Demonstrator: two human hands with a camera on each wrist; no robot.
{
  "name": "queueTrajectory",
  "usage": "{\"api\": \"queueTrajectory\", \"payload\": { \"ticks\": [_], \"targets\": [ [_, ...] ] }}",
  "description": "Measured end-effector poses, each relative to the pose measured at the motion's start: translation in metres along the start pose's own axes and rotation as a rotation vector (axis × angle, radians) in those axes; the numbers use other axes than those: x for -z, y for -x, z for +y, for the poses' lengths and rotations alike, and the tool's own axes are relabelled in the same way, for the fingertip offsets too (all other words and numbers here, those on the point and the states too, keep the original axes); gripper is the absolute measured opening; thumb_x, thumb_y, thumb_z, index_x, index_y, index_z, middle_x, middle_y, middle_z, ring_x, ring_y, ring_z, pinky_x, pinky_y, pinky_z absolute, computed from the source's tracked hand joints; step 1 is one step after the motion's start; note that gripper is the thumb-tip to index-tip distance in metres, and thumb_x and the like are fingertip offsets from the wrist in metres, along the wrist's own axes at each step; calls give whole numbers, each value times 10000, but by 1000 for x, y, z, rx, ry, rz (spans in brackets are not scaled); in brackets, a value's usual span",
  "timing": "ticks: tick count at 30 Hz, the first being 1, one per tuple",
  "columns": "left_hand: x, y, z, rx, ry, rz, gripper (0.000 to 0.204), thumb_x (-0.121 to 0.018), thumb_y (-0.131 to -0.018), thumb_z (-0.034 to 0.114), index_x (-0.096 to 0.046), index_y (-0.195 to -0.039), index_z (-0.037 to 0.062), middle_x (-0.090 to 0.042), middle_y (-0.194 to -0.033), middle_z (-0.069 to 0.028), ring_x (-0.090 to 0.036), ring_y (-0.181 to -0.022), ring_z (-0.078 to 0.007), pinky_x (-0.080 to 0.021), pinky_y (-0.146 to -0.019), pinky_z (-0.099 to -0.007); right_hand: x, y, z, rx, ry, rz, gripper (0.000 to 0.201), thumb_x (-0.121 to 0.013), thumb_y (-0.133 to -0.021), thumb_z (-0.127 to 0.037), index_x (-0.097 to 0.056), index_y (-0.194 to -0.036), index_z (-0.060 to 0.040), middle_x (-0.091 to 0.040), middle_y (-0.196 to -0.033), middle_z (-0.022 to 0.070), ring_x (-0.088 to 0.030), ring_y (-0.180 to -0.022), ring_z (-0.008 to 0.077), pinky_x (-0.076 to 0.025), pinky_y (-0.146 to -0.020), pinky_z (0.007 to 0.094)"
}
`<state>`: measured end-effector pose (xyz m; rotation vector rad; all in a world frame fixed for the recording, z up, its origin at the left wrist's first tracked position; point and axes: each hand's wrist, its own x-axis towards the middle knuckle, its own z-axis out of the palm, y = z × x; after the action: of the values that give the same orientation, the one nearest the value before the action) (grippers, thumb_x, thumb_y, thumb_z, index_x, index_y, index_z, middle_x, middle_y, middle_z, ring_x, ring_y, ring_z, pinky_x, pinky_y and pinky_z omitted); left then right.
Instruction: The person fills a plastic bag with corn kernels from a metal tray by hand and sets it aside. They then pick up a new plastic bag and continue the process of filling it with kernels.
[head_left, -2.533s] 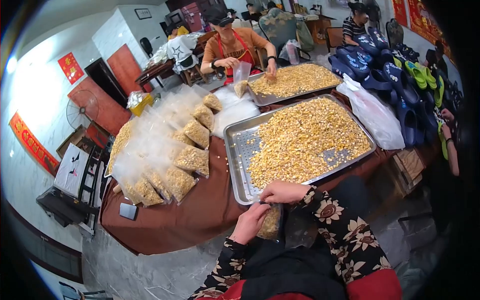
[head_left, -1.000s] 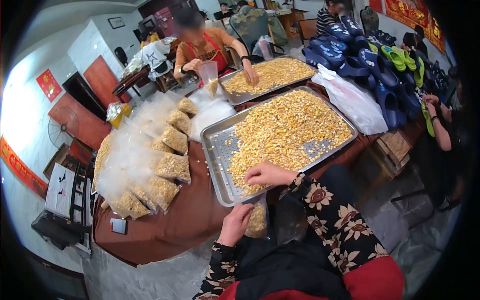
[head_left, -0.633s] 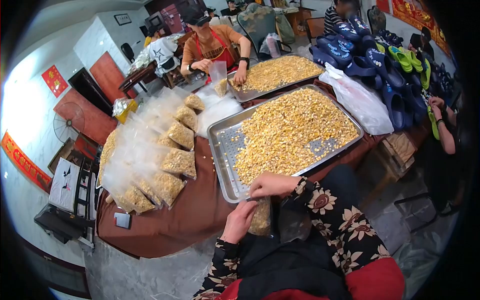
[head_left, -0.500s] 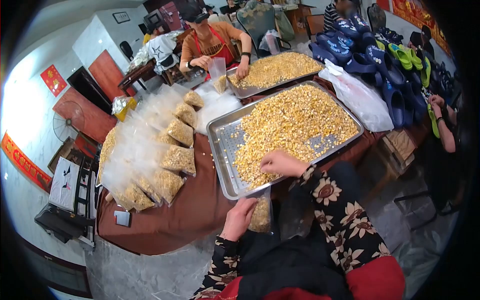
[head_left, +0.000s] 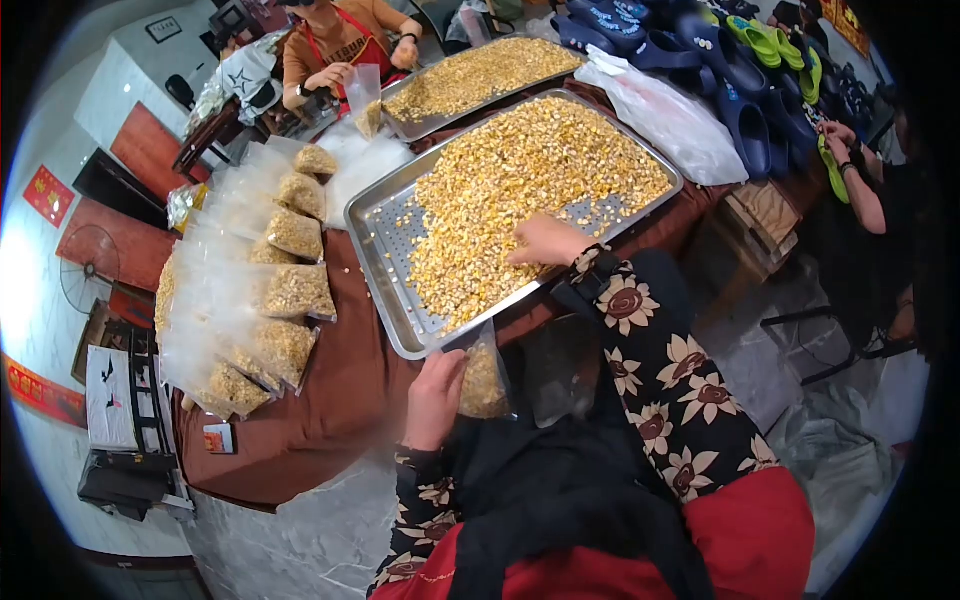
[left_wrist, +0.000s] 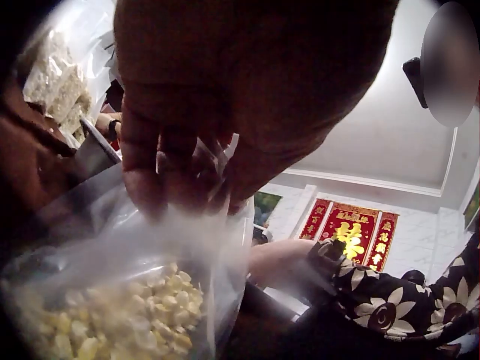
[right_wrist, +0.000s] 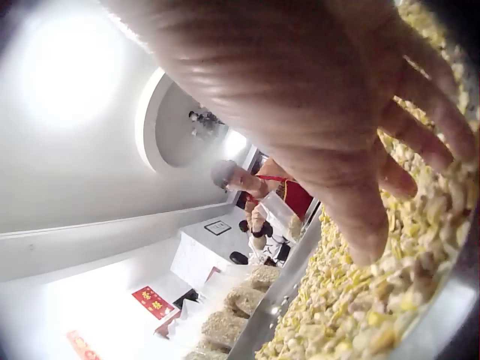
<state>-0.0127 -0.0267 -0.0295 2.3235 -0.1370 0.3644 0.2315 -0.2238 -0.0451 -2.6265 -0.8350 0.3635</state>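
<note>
My left hand (head_left: 435, 395) pinches the top of a clear plastic bag (head_left: 487, 383) just below the tray's near corner. Yellow corn kernels (left_wrist: 169, 307) fill the bag's lower part in the left wrist view. My right hand (head_left: 552, 240) reaches over the near edge of a perforated metal tray (head_left: 372, 250) into a broad heap of corn kernels (head_left: 520, 160). In the right wrist view, that hand's fingers (right_wrist: 397, 176) are spread and slightly bent, with their tips among the kernels.
Filled clear bags (head_left: 295, 235) lie in rows on the brown tablecloth (head_left: 345, 350) at left, near a small flat box (head_left: 219, 438). Across the table a person (head_left: 335, 50) works at a second corn tray (head_left: 410, 130). A white plastic bag (head_left: 670, 115) and piled slippers (head_left: 750, 130) are at right.
My right hand has gone from the bag's mouth up and right into the corn heap. The left hand keeps holding the bag. The head view has tilted down, so the table sits higher.
</note>
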Motion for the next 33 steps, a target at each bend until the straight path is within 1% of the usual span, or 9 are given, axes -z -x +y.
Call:
{"api": "queueTrajectory", "payload": {
  "ticks": [3, 11, 15, 17, 20, 24, 28, 31, 33],
  "targets": [
    [-1, 0, -1, 3, -1, -3, 132, -581, -872, 8, -593, -1002, 19, -541, -813, -128, -560, -703, -268, -457, -645, -305, -24, -4, -11, 283, -124, 264, 301, -662, -732, -264, -619, -814, 22, -626, -792, 217, -615, -835, 371, -482, -772, 442],
    [2, 0, 2, 8, -32, 2, 142, -594, -873, 50, -596, -1014, 33, -550, -843, -157, -590, -781, -361, -477, -667, -377, -24, -18, -18, 195, -479, 293, 98, -607, -718, -88, -667, -778, -39, -657, -761, 148, -633, -713, 290, -496, -666, 383],
    [3, 1, 0, 13, 0, -11, 146, -586, -874, 39, -586, -1020, 35, -545, -847, -158, -583, -780, -364, -475, -666, -380, -3, -3, -42, 181, -979, -116, 99, -632, -794, -103, -647, -833, -14, -621, -693, 42, -567, -575, 124, -463, -540, 271],
    [3, 1, -1, -6, -5, -24, 160, -581, -875, 35, -580, -1035, 46, -541, -854, -154, -581, -786, -364, -476, -666, -385, 2, 7, -61, 361, -939, -230, 114, -618, -829, -109, -634, -865, -2, -586, -681, 21, -530, -555, 92, -441, -517, 232],
    [3, -1, 2, -2, -11, -21, 129, -572, -875, 16, -589, -1003, 20, -536, -822, -151, -567, -758, -329, -460, -664, -344, 1, 17, -79, 631, -682, -298, 171, -625, -821, -127, -680, -937, -14, -673, -808, 42, -613, -730, 117, -487, -674, 261],
    [2, 0, -3, -10, -31, -26, 156, -579, -877, 51, -579, -1033, 53, -531, -848, -153, -579, -786, -364, -472, -660, -397, -1, 26, -92, 644, -596, -455, 211, -620, -809, -142, -692, -968, -22, -700, -886, 64, -635, -792, 135, -489, -738, 277],
    [4, 2, -1, 12, -21, -28, 155, -578, -878, 52, -580, -1033, 53, -529, -846, -158, -577, -789, -369, -470, -657, -394, 10, 17, -71, 574, -597, -255, 252, -618, -808, -196, -690, -971, -18, -696, -917, 118, -654, -856, 176, -493, -770, 296],
    [5, 2, -4, 8, -15, -19, 157, -578, -876, 47, -580, -1032, 51, -535, -840, -164, -577, -785, -373, -471, -656, -391, 7, 9, -32, 380, -406, 97, 338, -676, -745, -288, -683, -989, -54, -683, -899, 152, -655, -846, 286, -501, -751, 372],
    [7, 3, -4, 3, -11, -3, 154, -580, -866, 33, -587, -1019, 46, -554, -831, -166, -584, -773, -371, -473, -652, -385, 11, 19, -21, 208, 15, 186, 429, -710, -728, -363, -650, -1040, -75, -652, -942, 181, -634, -889, 348, -494, -770, 431]
  ]
}}
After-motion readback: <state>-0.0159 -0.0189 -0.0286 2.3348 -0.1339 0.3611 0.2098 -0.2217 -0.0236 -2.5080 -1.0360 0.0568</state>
